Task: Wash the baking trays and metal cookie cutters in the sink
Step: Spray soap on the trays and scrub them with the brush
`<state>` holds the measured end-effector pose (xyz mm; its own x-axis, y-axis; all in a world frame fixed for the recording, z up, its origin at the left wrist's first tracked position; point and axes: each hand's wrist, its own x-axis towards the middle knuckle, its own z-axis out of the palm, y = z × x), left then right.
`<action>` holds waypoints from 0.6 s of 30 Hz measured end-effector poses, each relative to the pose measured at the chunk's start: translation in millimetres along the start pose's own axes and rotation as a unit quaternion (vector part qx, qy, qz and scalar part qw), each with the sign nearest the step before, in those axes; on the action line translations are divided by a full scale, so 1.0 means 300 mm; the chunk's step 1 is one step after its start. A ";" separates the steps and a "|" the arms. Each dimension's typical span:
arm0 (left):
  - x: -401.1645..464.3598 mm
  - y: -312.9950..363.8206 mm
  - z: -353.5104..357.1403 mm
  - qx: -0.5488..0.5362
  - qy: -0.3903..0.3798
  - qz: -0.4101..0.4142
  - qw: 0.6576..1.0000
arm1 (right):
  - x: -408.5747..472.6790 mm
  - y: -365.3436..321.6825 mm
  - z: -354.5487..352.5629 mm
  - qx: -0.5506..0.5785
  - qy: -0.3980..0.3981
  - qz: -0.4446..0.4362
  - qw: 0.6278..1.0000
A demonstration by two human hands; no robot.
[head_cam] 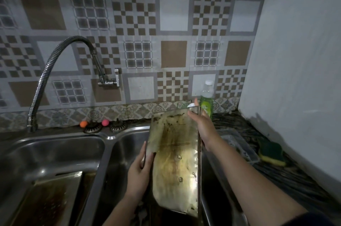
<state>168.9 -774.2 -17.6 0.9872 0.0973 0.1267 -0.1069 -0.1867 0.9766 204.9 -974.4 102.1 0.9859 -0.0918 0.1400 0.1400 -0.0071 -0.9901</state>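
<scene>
You hold the tray (pixel 175 161) tilted over the right basin (pixel 121 152), long axis near to far; left fingers (pixel 145 157) grip its left edge, right hand (pixel 203 124) grips the far-right corner.

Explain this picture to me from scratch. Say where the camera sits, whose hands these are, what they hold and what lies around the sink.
There is no machine here: a camera worn on a person's head looks forward and down, so the two bare arms are that person's own. Both hands hold one stained, greasy rectangular metal baking tray, tilted up on edge over the right basin of a steel double sink. The left hand grips the tray's left edge; the right hand grips its far right corner. A second dirty metal tray lies in the left basin. A flexible grey faucet hose arches from the tiled wall. On the dark counter to the right stand a green dish-soap bottle with a white cap, a clear plastic container and a green-and-yellow sponge.
</scene>
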 end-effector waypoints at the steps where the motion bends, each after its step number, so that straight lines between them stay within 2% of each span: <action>1: -0.007 0.000 0.003 -0.003 0.019 0.010 1.000 | 0.008 0.009 -0.010 -0.022 0.001 0.002 1.000; 6: -0.024 0.019 0.016 -0.055 0.079 0.021 0.995 | 0.053 0.036 -0.070 -0.164 0.042 0.005 0.986; 11: -0.012 0.024 0.020 -0.061 0.094 0.031 0.993 | 0.075 -0.025 -0.139 -0.313 0.103 -0.036 0.943; 14: 0.003 0.037 0.037 -0.069 0.079 0.030 0.994 | 0.045 -0.047 -0.094 -0.329 0.078 -0.073 0.938; 18: 0.021 0.075 0.084 -0.056 0.076 0.065 0.993 | -0.026 -0.006 0.041 -0.392 0.029 -0.134 0.909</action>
<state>175.7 -802.5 0.7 0.9358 0.2266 0.2701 -0.2540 -0.0979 0.9622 198.1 -961.3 102.9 0.9163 -0.0338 0.3992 0.2438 -0.7435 -0.6227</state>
